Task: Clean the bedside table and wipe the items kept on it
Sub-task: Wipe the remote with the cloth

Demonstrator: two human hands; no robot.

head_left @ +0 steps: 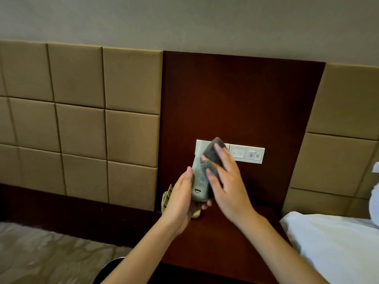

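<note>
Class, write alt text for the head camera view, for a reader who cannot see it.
A left hand holds a grey remote control while the right hand presses a dark cloth against it, above a dark wooden bedside table. White wall switches sit behind.

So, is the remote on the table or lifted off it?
Lifted. The left hand holds the remote above the table while the right hand presses a cloth on it.
</note>
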